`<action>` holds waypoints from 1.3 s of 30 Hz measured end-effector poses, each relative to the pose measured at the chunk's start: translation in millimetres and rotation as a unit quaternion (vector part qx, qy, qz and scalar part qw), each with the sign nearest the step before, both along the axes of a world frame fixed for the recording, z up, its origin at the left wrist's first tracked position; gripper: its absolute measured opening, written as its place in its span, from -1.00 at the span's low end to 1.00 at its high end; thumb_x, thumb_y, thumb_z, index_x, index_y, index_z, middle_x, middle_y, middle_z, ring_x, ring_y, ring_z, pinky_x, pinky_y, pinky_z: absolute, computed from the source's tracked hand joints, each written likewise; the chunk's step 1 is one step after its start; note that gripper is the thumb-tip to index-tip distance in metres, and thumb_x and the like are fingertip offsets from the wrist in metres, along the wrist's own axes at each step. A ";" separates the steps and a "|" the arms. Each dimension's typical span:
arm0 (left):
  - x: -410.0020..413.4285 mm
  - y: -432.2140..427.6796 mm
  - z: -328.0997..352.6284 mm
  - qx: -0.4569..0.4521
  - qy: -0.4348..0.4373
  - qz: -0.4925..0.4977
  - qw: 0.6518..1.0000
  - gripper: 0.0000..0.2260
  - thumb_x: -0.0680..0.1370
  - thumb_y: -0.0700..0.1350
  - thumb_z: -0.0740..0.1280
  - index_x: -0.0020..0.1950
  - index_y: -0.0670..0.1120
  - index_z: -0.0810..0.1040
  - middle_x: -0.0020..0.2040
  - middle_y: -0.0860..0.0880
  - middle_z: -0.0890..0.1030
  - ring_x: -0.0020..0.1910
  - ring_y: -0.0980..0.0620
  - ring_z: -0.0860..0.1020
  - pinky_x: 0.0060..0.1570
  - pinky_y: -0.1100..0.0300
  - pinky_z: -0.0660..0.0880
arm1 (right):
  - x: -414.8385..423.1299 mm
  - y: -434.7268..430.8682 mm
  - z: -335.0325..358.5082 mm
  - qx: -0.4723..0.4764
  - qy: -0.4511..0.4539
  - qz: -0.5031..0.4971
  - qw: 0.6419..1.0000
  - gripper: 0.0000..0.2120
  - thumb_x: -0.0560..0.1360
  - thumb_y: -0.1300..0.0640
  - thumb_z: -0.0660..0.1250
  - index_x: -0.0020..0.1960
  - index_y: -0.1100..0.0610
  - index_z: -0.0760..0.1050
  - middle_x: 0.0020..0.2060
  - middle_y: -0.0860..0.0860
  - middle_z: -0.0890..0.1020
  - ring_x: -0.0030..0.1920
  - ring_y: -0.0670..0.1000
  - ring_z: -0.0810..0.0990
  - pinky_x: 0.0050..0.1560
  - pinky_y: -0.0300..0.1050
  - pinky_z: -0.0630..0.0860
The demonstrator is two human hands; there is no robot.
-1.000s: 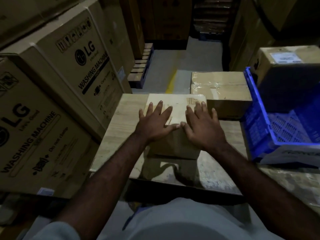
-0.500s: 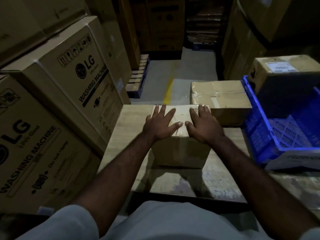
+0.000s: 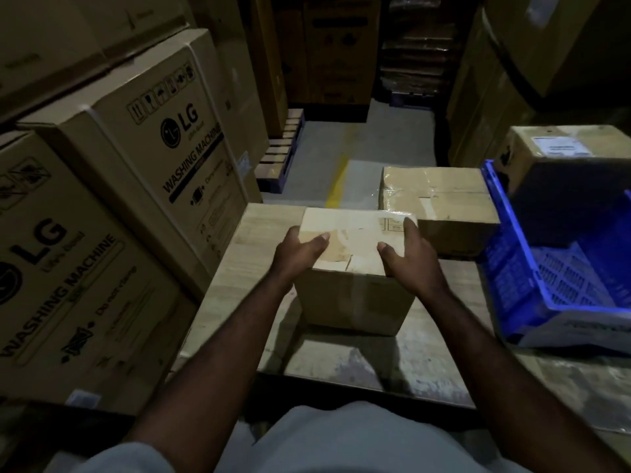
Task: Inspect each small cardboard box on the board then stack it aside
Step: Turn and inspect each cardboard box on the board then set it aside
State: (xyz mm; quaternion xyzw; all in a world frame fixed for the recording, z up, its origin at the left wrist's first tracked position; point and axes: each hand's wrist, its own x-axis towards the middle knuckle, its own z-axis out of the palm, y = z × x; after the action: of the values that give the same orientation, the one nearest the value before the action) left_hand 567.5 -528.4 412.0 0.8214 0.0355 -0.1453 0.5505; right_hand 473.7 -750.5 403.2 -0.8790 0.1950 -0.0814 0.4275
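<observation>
- The small cardboard box (image 3: 355,302) is sitting near the middle of the desk (image 3: 235,247).
- The left grip (image 3: 295,256) is clamping its left side, thumb lying on top.
- The right grip (image 3: 411,257) is clamping its right side likewise.
- A second box (image 3: 440,199) is resting at the desk's far right corner, beside a blue crate (image 3: 526,288).

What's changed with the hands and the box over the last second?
Both hands have slid apart from lying flat on top of the small box to its edges. The left hand now grips its left side and the right hand its right side, thumbs on top. The box does not look lifted off the board. The taped box behind and the blue crate stay put.
</observation>
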 end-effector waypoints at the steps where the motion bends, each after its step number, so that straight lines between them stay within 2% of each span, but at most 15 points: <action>1: -4.8 1.8 0.8 -0.036 -0.004 0.011 0.999 -0.45 0.41 0.35 0.46 0.23 0.02 0.58 0.16 0.01 0.69 0.07 0.02 0.67 0.14 0.01 0.64 | -1.3 0.9 2.1 -0.003 -0.009 0.003 1.000 -0.45 0.59 -0.12 0.38 0.50 -0.04 0.28 0.34 0.06 0.59 0.33 0.13 0.58 0.22 0.08 0.59; 4: -17.7 0.4 18.5 -0.038 -0.076 0.021 0.996 -0.45 0.43 0.45 0.31 0.14 0.05 0.64 0.05 0.09 0.70 0.06 0.05 0.66 0.16 -0.01 0.61 | -4.0 0.6 4.1 0.004 -0.029 0.001 1.000 -0.43 0.65 -0.05 0.35 0.58 0.09 0.28 0.40 0.09 0.56 0.36 0.12 0.54 0.20 -0.07 0.47; 8: -27.7 -11.2 52.8 -0.048 -0.172 -0.028 0.984 -0.53 0.57 0.33 0.26 0.29 0.04 0.60 0.07 0.10 0.69 0.03 0.14 0.65 0.04 0.11 0.60 | -10.6 -3.6 -3.3 0.080 -0.027 -0.021 0.996 -0.37 0.65 -0.19 0.30 0.63 0.00 0.23 0.45 0.05 0.50 0.38 0.11 0.52 0.36 0.14 0.52; 10: -33.8 -23.2 62.1 -0.030 -0.195 -0.069 0.978 -0.48 0.59 0.30 0.28 0.42 0.02 0.52 0.18 0.06 0.65 0.07 0.14 0.63 0.04 0.16 0.59 | -11.6 -9.2 -19.5 0.128 -0.009 -0.038 0.991 -0.29 0.56 -0.36 0.24 0.62 -0.10 0.23 0.43 0.03 0.53 0.35 0.12 0.54 0.34 0.24 0.54; 13: -39.3 -37.7 54.8 0.062 -0.183 -0.141 0.971 -0.23 0.51 0.37 0.34 0.62 0.05 0.29 0.53 -0.07 0.43 0.39 -0.08 0.50 0.31 -0.03 0.52 | -13.6 -14.0 -46.0 0.197 0.031 -0.050 0.979 -0.33 0.55 -0.40 0.20 0.59 -0.17 0.24 0.36 0.03 0.57 0.27 0.14 0.59 0.27 0.33 0.57; 14: -41.2 -39.6 50.0 0.102 -0.172 -0.186 0.962 -0.19 0.49 0.36 0.40 0.65 0.10 0.22 0.62 -0.05 0.30 0.50 -0.12 0.39 0.40 -0.10 0.42 | -16.3 -16.3 -51.9 0.216 0.043 -0.050 0.974 -0.39 0.61 -0.35 0.18 0.59 -0.16 0.25 0.35 0.05 0.57 0.26 0.15 0.59 0.29 0.34 0.55; 16: -42.8 -40.9 37.8 0.182 -0.176 -0.305 0.918 -0.09 0.46 0.32 0.48 0.67 0.21 0.05 0.70 0.07 0.05 0.65 -0.12 0.07 0.54 -0.27 0.13 | -18.1 -31.5 -74.6 0.240 0.063 -0.058 0.967 -0.45 0.65 -0.34 0.13 0.56 -0.13 0.33 0.35 0.05 0.57 0.26 0.14 0.58 0.33 0.31 0.52; 18: -43.9 -44.2 25.0 0.232 -0.198 -0.389 0.869 -0.02 0.43 0.33 0.49 0.66 0.28 -0.06 0.70 0.14 -0.11 0.67 -0.11 -0.14 0.52 -0.34 -0.09 | -19.8 -44.8 -82.9 0.247 0.089 -0.063 0.963 -0.40 0.57 -0.50 0.11 0.45 -0.19 0.45 0.31 0.00 0.61 0.24 0.09 0.60 0.32 0.26 0.54; 19: -43.5 -47.2 16.6 0.250 -0.206 -0.406 0.854 -0.02 0.43 0.33 0.49 0.66 0.31 -0.07 0.70 0.13 -0.14 0.67 -0.12 -0.16 0.51 -0.34 -0.12 | -23.2 -43.2 -73.5 0.253 0.097 -0.066 0.960 -0.41 0.56 -0.52 0.10 0.38 -0.19 0.50 0.27 -0.03 0.63 0.20 0.04 0.62 0.27 0.19 0.55; 22: -41.0 -57.9 -6.9 0.320 -0.215 -0.420 0.822 -0.03 0.44 0.28 0.50 0.65 0.32 -0.08 0.69 0.12 -0.17 0.67 -0.15 -0.16 0.51 -0.37 -0.11 | -31.7 -33.9 -39.2 0.323 0.086 -0.077 0.939 -0.59 0.72 -0.29 -0.06 0.27 -0.15 0.47 0.03 -0.08 0.62 0.00 -0.12 0.57 0.05 -0.06 0.42; 26: -41.2 -66.1 -28.4 0.363 -0.231 -0.442 0.787 -0.05 0.49 0.16 0.50 0.66 0.28 -0.10 0.70 0.09 -0.18 0.67 -0.13 -0.18 0.53 -0.31 -0.13 | -33.8 -43.8 -26.8 0.358 0.051 -0.087 0.928 -0.52 0.71 -0.31 -0.09 0.23 -0.15 0.54 0.05 -0.06 0.70 0.05 -0.03 0.67 -0.01 -0.02 0.54; 29: -37.1 -70.8 -35.1 0.364 -0.238 -0.463 0.772 -0.09 0.51 0.19 0.47 0.67 0.23 -0.07 0.70 0.04 -0.17 0.66 -0.15 -0.18 0.55 -0.27 -0.15 | -35.7 -49.1 -26.4 0.341 0.027 -0.103 0.934 -0.61 0.72 -0.24 0.03 0.32 -0.11 0.52 0.10 -0.05 0.69 0.11 0.00 0.69 -0.02 -0.03 0.60; 33: -31.0 -68.3 -43.5 0.386 -0.230 -0.459 0.766 -0.11 0.52 0.18 0.47 0.68 0.18 -0.02 0.70 -0.01 -0.13 0.67 -0.16 -0.16 0.55 -0.29 -0.14 | -39.4 -57.5 -37.5 0.245 0.018 -0.109 0.963 -0.67 0.69 -0.02 0.29 0.44 -0.07 0.44 0.19 -0.09 0.65 0.21 0.04 0.66 0.09 0.08 0.64; 37: -30.2 -55.9 -48.6 0.394 -0.214 -0.407 0.796 -0.07 0.46 0.24 0.49 0.67 0.21 0.00 0.70 0.03 -0.11 0.66 -0.17 -0.17 0.53 -0.37 -0.13 | -44.3 -64.8 -46.0 0.166 0.041 -0.086 0.982 -0.60 0.66 0.07 0.35 0.46 -0.14 0.39 0.24 -0.09 0.64 0.23 0.05 0.65 0.23 0.22 0.63; 39: -33.8 -48.8 -49.3 0.412 -0.198 -0.352 0.817 -0.03 0.40 0.32 0.50 0.66 0.24 0.01 0.70 0.01 -0.13 0.66 -0.20 -0.19 0.50 -0.40 -0.11 | -46.6 -63.8 -43.9 0.135 0.042 -0.072 0.987 -0.54 0.67 0.08 0.33 0.53 -0.11 0.32 0.29 -0.07 0.62 0.24 0.05 0.63 0.17 0.12 0.65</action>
State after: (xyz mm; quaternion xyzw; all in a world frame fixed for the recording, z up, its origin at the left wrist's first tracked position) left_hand 533.7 -577.2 362.8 0.9390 -0.3092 -0.1349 0.0671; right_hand 427.2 -814.3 359.3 -0.7996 0.2843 -0.0482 0.5267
